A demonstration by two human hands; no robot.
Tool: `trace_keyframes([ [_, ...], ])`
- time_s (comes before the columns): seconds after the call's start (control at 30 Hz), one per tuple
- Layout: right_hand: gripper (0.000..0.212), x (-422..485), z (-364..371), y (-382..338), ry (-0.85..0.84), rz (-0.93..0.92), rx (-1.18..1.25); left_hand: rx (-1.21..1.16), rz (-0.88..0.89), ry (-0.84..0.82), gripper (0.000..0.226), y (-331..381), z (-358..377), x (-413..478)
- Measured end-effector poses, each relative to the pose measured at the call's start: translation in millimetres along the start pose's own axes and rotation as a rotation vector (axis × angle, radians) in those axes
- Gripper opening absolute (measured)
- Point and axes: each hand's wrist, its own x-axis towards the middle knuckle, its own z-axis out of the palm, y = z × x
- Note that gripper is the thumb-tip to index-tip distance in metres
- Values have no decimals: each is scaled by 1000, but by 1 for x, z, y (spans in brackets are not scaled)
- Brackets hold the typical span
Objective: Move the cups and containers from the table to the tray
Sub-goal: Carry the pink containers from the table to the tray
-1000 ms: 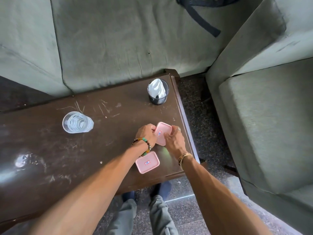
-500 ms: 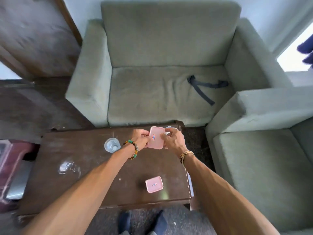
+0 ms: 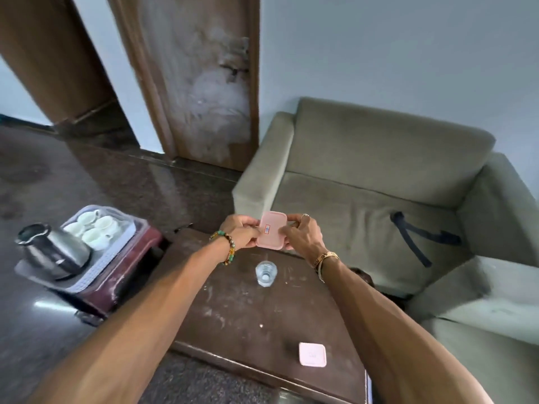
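Currently the table (image 3: 233, 316) lies below the grip, with the tray (image 3: 97, 272) well to its left. Left hand (image 3: 243, 233) and right hand (image 3: 303, 237) pinch opposite edges of the pink container (image 3: 271, 230), fingers curled round it, clear of the table. Below stand a glass (image 3: 266, 274) and, nearer the person, a second pink container (image 3: 312, 354).

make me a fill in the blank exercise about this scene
The left hand and right hand together hold a container whose colour is ____.
The clear glass stands on the ____.
The white cups sit beside the steel jug on the ____.
Missing words: pink; table; tray.
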Motion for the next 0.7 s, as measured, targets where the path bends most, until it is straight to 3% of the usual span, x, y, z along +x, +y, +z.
trace_keyframes([
  [0.33, 35, -89, 188, -83, -257, -139, -1, -82, -24, 114, 32, -73, -207, -84],
  [0.7, 33, -133, 352, -170, -394, -246, -45, -250, 5, 373, 35, -106, -378, -146],
])
